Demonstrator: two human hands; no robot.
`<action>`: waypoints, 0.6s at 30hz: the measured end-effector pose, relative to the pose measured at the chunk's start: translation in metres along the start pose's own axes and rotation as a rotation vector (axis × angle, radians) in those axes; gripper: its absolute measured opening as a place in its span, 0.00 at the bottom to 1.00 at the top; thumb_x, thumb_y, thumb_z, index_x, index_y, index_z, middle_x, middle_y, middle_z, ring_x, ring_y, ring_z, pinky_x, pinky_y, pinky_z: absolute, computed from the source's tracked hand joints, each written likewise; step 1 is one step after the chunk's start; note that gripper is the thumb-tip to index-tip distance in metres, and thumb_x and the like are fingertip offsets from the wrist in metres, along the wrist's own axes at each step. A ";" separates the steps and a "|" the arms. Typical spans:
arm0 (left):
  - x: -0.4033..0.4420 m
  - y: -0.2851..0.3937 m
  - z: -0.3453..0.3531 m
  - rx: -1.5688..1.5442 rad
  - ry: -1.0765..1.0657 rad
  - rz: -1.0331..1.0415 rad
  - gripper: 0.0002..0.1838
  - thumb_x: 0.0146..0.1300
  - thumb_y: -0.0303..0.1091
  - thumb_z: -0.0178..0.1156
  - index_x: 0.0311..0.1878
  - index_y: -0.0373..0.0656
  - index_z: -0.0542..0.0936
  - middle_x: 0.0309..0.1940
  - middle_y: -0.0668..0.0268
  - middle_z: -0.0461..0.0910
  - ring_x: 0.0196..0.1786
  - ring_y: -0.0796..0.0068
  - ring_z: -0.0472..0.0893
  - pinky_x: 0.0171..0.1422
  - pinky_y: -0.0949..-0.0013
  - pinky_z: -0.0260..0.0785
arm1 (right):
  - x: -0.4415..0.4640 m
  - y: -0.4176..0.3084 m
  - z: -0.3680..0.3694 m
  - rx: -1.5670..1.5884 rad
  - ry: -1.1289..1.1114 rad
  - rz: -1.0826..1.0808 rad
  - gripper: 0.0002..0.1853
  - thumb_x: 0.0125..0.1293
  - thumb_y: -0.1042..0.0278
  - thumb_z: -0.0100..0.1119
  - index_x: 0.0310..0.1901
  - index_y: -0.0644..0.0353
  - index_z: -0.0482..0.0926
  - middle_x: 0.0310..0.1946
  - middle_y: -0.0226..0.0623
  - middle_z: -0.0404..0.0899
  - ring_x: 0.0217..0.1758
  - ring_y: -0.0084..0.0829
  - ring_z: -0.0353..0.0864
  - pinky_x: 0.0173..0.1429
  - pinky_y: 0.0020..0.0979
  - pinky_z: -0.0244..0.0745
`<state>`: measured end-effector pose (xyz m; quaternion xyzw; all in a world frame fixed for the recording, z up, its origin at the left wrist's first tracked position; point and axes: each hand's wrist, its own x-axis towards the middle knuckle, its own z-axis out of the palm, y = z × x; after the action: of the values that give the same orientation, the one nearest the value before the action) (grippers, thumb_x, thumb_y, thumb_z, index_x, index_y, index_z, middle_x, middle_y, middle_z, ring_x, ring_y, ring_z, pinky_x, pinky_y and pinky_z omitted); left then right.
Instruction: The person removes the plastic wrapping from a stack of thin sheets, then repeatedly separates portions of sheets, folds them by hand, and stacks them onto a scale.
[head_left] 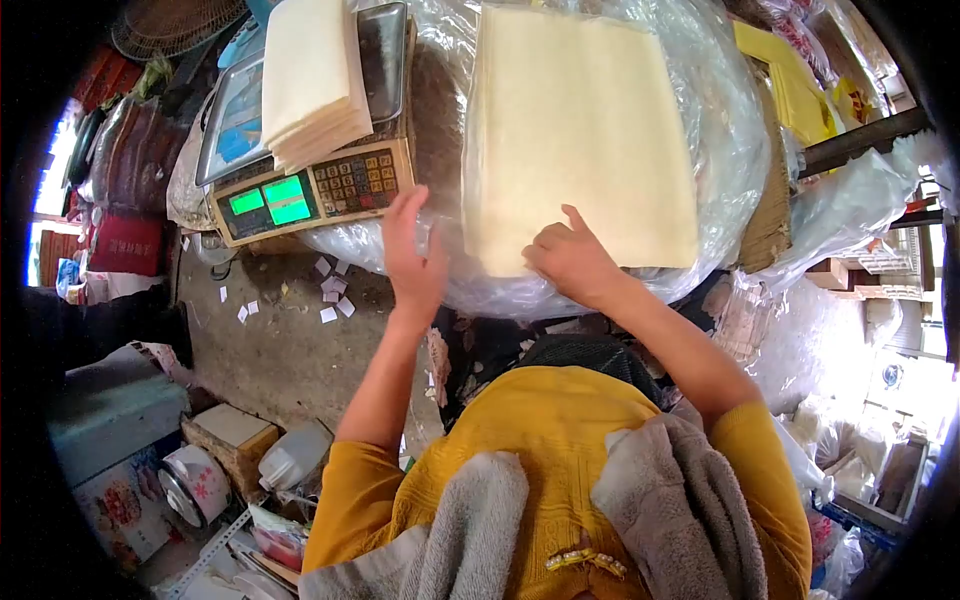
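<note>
A flat stack of cream-coloured sheets [580, 130] lies on clear plastic wrap. My right hand [578, 262] is over the stack's near edge, with thumb and fingers curled together at the top sheet and one finger raised. To the left of the stack, my left hand [412, 255] hangs in the air with its fingers stretched upward and its thumb apart, holding nothing. Just beyond its fingertips is the near corner of a digital scale [362, 178] with lit green displays. A folded bundle of the same cream sheets [312, 75] rests on the scale's metal tray [385, 60].
Clear plastic wrap [735, 130] spreads around the stack, with cardboard [768, 215] at its right edge. Yellow plastic [795, 85] lies at the far right. Small white paper pieces [335, 290] are scattered on the concrete floor [270, 350]. Boxes and a plastic jug [296, 455] stand lower left.
</note>
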<state>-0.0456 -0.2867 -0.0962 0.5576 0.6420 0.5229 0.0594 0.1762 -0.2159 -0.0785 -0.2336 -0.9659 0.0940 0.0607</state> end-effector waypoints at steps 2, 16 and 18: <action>-0.011 0.005 0.005 -0.035 -0.019 -0.042 0.23 0.57 0.20 0.56 0.58 0.38 0.73 0.58 0.56 0.71 0.60 0.61 0.71 0.64 0.66 0.63 | 0.004 0.000 0.007 -0.060 -0.035 -0.024 0.03 0.58 0.72 0.56 0.30 0.57 0.79 0.29 0.36 0.77 0.43 0.38 0.77 0.66 0.56 0.59; -0.030 0.008 0.019 -0.003 -0.026 0.013 0.23 0.57 0.19 0.53 0.58 0.37 0.72 0.59 0.53 0.70 0.63 0.54 0.69 0.68 0.60 0.58 | 0.036 -0.022 0.016 -0.124 -0.230 0.029 0.06 0.53 0.72 0.57 0.30 0.62 0.82 0.31 0.42 0.81 0.38 0.41 0.82 0.64 0.61 0.61; -0.033 0.009 0.023 -0.013 -0.037 0.014 0.21 0.61 0.21 0.54 0.59 0.36 0.71 0.59 0.53 0.70 0.62 0.53 0.69 0.67 0.59 0.58 | 0.034 -0.026 0.022 -0.145 -0.188 -0.010 0.06 0.52 0.72 0.56 0.30 0.63 0.82 0.29 0.42 0.80 0.36 0.42 0.82 0.60 0.62 0.64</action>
<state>-0.0127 -0.2998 -0.1164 0.5715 0.6334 0.5168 0.0712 0.1306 -0.2262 -0.0919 -0.2229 -0.9727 0.0452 -0.0469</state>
